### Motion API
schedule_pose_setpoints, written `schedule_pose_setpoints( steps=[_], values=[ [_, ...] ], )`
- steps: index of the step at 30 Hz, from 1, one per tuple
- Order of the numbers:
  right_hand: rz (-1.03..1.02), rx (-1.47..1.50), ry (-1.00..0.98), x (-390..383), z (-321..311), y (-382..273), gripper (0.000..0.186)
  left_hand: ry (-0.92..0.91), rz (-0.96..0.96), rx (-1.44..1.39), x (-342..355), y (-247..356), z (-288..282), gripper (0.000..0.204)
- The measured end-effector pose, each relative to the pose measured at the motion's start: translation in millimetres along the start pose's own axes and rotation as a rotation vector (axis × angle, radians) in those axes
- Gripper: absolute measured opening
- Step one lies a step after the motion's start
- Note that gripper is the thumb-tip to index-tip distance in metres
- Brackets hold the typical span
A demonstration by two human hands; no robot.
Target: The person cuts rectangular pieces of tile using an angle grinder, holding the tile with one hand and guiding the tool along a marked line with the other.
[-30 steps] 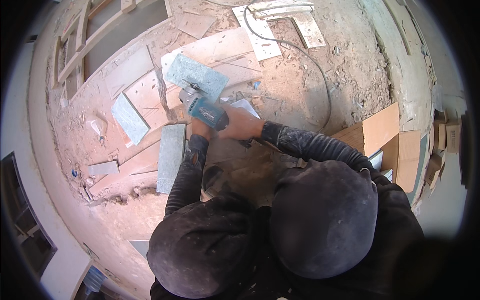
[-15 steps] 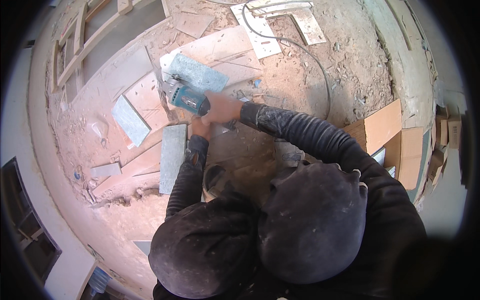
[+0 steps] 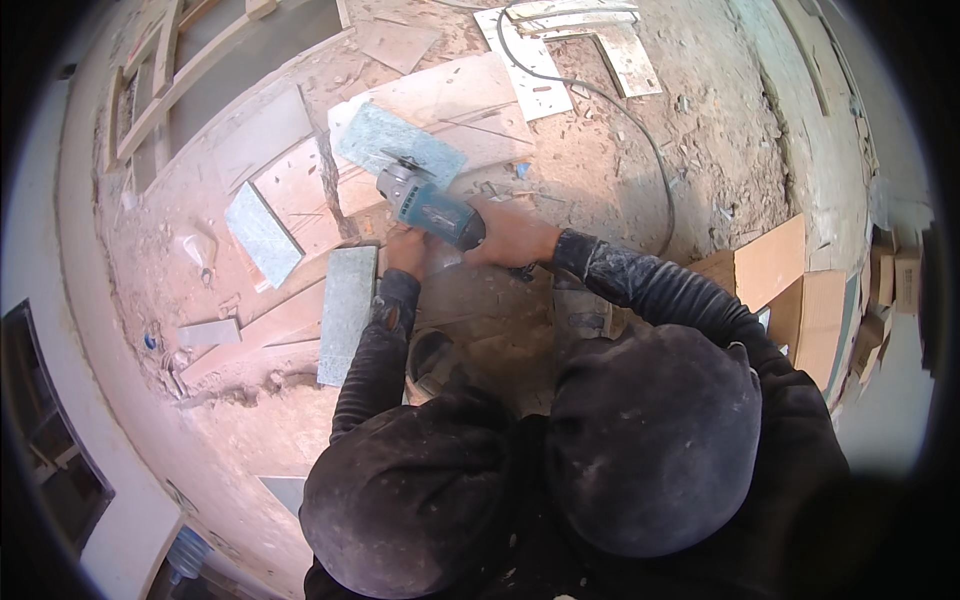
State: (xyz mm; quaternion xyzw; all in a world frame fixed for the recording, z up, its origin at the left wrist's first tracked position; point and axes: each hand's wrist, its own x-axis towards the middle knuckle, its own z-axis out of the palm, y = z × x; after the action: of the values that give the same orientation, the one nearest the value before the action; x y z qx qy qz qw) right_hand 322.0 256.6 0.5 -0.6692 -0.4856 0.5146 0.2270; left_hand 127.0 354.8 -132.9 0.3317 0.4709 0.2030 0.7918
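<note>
My right hand (image 3: 510, 232) wraps round the rear body of a teal angle grinder (image 3: 435, 212). The grinder's metal head and disc point up and left, over the lower edge of a grey-green stone tile (image 3: 395, 143). My left hand (image 3: 406, 250) is low, just below the grinder's body; its fingertips are partly hidden, and what it touches is unclear. Beside my left forearm lies another grey-green tile strip (image 3: 347, 315). The grey-green tile lies on a pale, dusty board (image 3: 490, 85).
A third tile piece (image 3: 263, 235) and a small offcut (image 3: 209, 332) lie to the left. The dark cable (image 3: 640, 130) curves across the rubble. An L-shaped white board (image 3: 545, 90) is at the back, a wooden frame (image 3: 165, 100) far left, and an opened cardboard box (image 3: 800, 300) to the right.
The grinder and my right hand have moved to the right and slightly down, so the disc sits farther along the tile's edge. My left hand has shifted only slightly.
</note>
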Motion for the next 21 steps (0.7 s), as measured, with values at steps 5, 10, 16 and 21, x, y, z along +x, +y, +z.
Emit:
schedule_pose_setpoints(
  steps=[5,10,16,21],
  values=[
    [0.048,0.032,0.031,20.8,13.9,-14.2,0.073,-0.022,0.016,0.051,-1.8,0.7,-0.3,0.02],
    [0.032,0.044,0.068,64.4,20.3,-20.9,0.075,0.012,0.068,0.025,-5.5,1.3,-0.2,0.012],
    [-0.036,0.009,0.008,66.0,2.4,-16.8,0.074,-0.021,-0.038,0.081,13.1,-10.3,-25.0,0.013],
    [-0.042,0.0,0.047,34.3,-5.8,12.5,0.065,-0.083,-0.08,0.045,9.4,-8.0,-13.9,0.015]
  ],
)
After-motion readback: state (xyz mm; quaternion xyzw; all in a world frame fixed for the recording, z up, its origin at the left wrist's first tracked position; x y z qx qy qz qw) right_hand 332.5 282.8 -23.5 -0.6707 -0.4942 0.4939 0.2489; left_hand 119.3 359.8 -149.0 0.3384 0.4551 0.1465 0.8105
